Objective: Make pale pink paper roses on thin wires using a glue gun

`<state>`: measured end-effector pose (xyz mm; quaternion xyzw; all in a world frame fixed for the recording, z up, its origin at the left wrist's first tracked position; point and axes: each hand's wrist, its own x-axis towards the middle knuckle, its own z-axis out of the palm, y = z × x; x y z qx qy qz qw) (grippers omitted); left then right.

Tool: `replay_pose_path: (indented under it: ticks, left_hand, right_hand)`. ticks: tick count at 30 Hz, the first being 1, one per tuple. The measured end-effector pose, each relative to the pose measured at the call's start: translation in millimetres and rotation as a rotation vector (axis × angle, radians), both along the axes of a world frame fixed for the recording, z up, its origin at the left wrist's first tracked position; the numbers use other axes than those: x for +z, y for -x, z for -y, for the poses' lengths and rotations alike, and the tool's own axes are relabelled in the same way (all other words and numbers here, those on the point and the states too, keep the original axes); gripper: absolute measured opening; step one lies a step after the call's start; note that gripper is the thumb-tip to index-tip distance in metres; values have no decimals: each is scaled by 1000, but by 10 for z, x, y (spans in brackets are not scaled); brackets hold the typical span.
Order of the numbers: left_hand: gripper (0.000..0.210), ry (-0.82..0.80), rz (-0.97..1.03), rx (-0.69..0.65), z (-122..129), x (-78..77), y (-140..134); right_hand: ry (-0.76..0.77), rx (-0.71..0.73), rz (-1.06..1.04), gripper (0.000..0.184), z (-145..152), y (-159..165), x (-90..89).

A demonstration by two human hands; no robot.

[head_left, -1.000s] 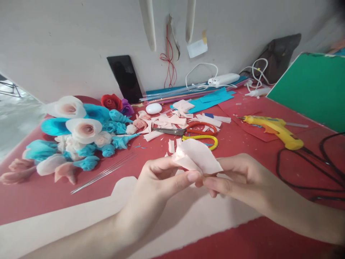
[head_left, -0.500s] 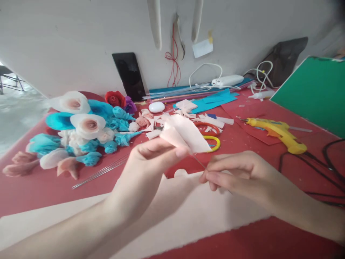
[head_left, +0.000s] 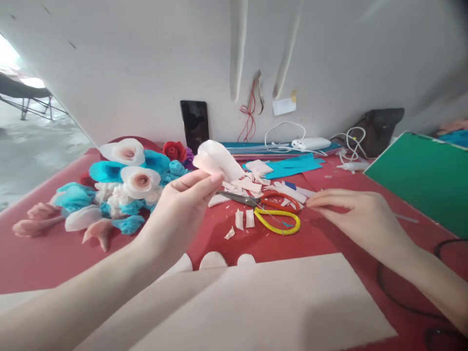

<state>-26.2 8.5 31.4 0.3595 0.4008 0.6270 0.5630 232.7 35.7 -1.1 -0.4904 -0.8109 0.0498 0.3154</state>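
My left hand (head_left: 190,197) pinches a pale pink paper petal (head_left: 219,158) between thumb and fingertips, held up above the table. A thin wire (head_left: 268,213) shows faintly over the scissors; whether it joins the petal I cannot tell. To the right, my right hand (head_left: 347,209) reaches out over the red table with fingers stretched and no object visible in them. What lies beneath that hand is hidden. Between the hands lie scissors (head_left: 278,224) with one yellow and one red handle, among pale paper scraps (head_left: 248,184).
Paper flowers (head_left: 141,180) in blue, white and pink are heaped at left. A large pale pink sheet (head_left: 256,302) covers the front, with rounded paper pieces (head_left: 213,261) at its far edge. A phone (head_left: 195,122) leans against the wall. At right stands a green board (head_left: 420,170).
My right hand has let go of the wire and moved right, over where the yellow glue gun lay. My left hand still holds the petal. The view has shifted, uncovering the scissors.
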Motion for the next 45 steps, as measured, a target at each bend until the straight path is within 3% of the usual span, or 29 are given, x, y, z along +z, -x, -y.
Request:
replay_pose_path:
  ticks: [4,7,12,16,19,23,26,30,39,45]
  left_hand:
    - [14,7,23,-101,41,-96,-16]
    - [17,29,26,-139,77,-134,-32]
    - [13,86,12,-185,116,-154,-68]
    - [12,108,-31,-225,159,-180,-81]
    - [14,115,-63,-243,193,-207,-86]
    - [12,117,-87,-257,221,-228,-109]
    - [10,84,-112,-310,244,-232,-126]
    - [11,60,-158,-348,291,-244,-131]
    - [15,64,-287,-304,360,-252,-150]
    - [6,44,-262,-273,392,-243,-161]
  right_hand:
    - [-100,-91,53,19,-56,-72,-29]
    - [-154,-143,51,19,-53,-54,-53]
    - [-218,-93,36,23,-29,4,-50]
    - [-216,-101,11,12,18,34,-41]
    - [-230,-46,13,21,135,107,31]
    - [-320,39,-57,12,435,302,229]
    - [-269,189,-50,15,616,473,346]
    - [-133,284,-47,21,657,631,351]
    - [-56,321,-59,28,621,665,282]
    - [-44,327,-91,26,614,679,251]
